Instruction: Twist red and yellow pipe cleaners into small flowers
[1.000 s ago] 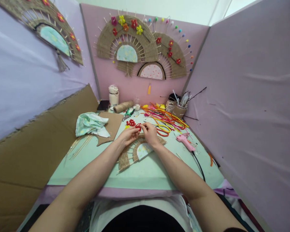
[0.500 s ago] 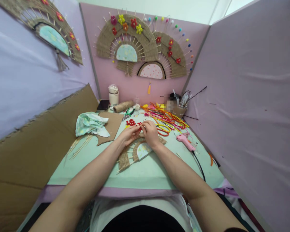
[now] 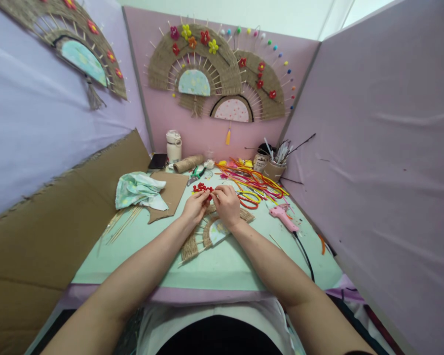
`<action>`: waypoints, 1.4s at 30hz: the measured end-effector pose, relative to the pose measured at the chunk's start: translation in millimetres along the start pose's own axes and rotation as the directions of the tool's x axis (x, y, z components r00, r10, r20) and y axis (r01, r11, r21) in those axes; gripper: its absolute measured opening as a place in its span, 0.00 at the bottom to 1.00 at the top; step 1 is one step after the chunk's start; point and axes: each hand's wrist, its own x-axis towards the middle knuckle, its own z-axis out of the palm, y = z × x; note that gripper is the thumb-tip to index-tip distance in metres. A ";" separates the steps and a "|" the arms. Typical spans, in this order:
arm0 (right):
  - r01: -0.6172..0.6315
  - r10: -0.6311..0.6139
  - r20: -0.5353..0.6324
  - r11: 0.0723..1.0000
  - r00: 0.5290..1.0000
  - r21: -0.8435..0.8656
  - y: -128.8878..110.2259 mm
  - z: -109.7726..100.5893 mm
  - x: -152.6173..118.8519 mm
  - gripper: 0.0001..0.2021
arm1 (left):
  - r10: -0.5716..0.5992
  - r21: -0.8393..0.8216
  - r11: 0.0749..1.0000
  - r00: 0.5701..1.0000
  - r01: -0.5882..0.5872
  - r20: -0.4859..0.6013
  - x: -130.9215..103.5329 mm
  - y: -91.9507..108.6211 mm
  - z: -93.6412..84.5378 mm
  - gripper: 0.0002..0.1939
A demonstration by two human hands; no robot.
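My left hand point(image 3: 196, 207) and my right hand point(image 3: 226, 203) meet above a twine-woven fan point(image 3: 190, 247) with a pale patterned half-round centre. Between their pinched fingertips is a small red piece point(image 3: 209, 195), partly covered by the fingers, perhaps a flower. Both hands are closed on it. Several red flowers point(image 3: 200, 187) lie just behind my left hand, with a bit of yellow beside them. The upper part of the fan is hidden beneath my hands.
Right of my hands lie a pink glue gun point(image 3: 284, 218) with a black cord, and red and yellow pipe cleaners point(image 3: 261, 183). Left are cardboard point(image 3: 175, 190), a crumpled cloth point(image 3: 136, 191) and thin sticks point(image 3: 124, 224). Behind stand a white bottle point(image 3: 174, 148) and pots point(image 3: 274, 170).
Both hands have shifted slightly left, with fingertips still together at the red piece. A little more of the red flowers and the fan now shows.
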 end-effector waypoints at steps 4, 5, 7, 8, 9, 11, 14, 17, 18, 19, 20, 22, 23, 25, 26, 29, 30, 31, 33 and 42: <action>-0.153 0.162 -0.065 0.980 0.985 0.128 -2.3 7.8 0.7 0.08 | 0.031 -0.038 0.999 0.999 -0.032 -0.024 0.7 -0.9 0.9 0.05; -0.195 0.210 -0.071 0.965 0.975 0.177 -1.8 9.5 0.7 0.07 | 0.015 -0.043 0.999 1.000 -0.016 -0.020 1.1 -0.7 0.5 0.06; -0.245 0.269 -0.056 0.932 0.961 0.268 0.7 11.6 0.4 0.07 | -0.030 -0.038 0.999 1.000 0.030 0.004 2.2 0.3 -1.0 0.08; -0.254 0.279 -0.043 0.920 0.959 0.300 2.4 12.0 0.1 0.06 | -0.049 -0.030 0.998 0.999 0.050 0.023 2.9 0.9 -2.0 0.08; -0.257 0.281 -0.031 0.912 0.959 0.319 4.1 11.9 -0.2 0.06 | -0.060 -0.019 0.998 0.997 0.061 0.039 3.6 1.6 -3.0 0.09; -0.252 0.271 -0.014 0.914 0.963 0.317 6.9 10.4 -0.6 0.06 | -0.053 0.025 0.998 0.997 0.052 0.055 4.8 3.0 -4.9 0.10; -0.215 0.222 0.003 0.943 0.975 0.255 8.3 6.2 -0.8 0.06 | -0.002 0.153 0.988 0.998 -0.009 0.066 5.5 5.1 -6.2 0.11; -0.149 0.149 0.015 0.973 0.989 0.176 6.6 1.7 -0.3 0.06 | 0.058 0.273 0.959 0.995 -0.079 0.084 4.3 5.9 -5.1 0.13; -0.132 0.131 0.018 0.979 0.991 0.155 5.8 0.5 -0.1 0.06 | 0.079 0.298 0.949 0.993 -0.100 0.083 3.8 5.8 -4.5 0.13; -0.121 0.120 0.021 0.983 0.993 0.140 5.0 -0.4 0.2 0.06 | 0.100 0.317 0.941 0.992 -0.119 0.077 3.4 5.6 -4.0 0.14; -0.118 0.116 0.025 0.984 0.993 0.135 4.4 -0.9 0.5 0.07 | 0.118 0.325 0.936 0.990 -0.135 0.071 3.2 5.3 -3.5 0.14; -0.136 0.132 0.034 0.979 0.991 0.152 4.0 -0.8 1.1 0.07 | 0.137 0.301 0.942 0.989 -0.150 0.062 3.5 4.8 -3.4 0.13; -0.155 0.151 0.037 0.972 0.988 0.174 4.3 -0.4 1.4 0.07 | 0.134 0.268 0.952 0.989 -0.146 0.063 4.1 4.9 -3.7 0.12; -0.197 0.191 0.047 0.952 0.980 0.236 5.7 0.5 1.9 0.06 | 0.101 0.178 0.977 0.992 -0.113 0.077 5.7 5.8 -5.2 0.11; -0.214 0.206 0.057 0.940 0.977 0.266 6.6 0.8 2.1 0.06 | 0.073 0.135 0.987 0.993 -0.084 0.088 6.7 6.5 -6.2 0.10; -0.238 0.215 0.106 0.919 0.971 0.314 9.2 0.6 3.0 0.05 | -0.015 0.055 0.998 0.993 0.009 0.117 9.1 8.9 -9.1 0.06; -0.239 0.211 0.118 0.918 0.970 0.318 9.9 0.2 3.3 0.05 | -0.039 0.043 0.999 0.991 0.034 0.124 9.7 9.7 -9.9 0.05; -0.234 0.204 0.126 0.918 0.971 0.321 10.4 -0.4 3.8 0.04 | -0.061 0.034 0.998 0.990 0.057 0.130 10.1 10.5 -10.5 0.04; -0.213 0.177 0.136 0.919 0.975 0.330 11.1 -1.9 4.8 0.04 | -0.094 0.023 0.996 0.986 0.092 0.139 10.3 11.9 -11.2 0.02; -0.115 0.083 0.113 0.942 0.990 0.316 12.6 -8.9 7.5 0.05 | -0.110 0.052 0.993 0.982 0.103 0.152 9.0 17.0 -11.3 0.02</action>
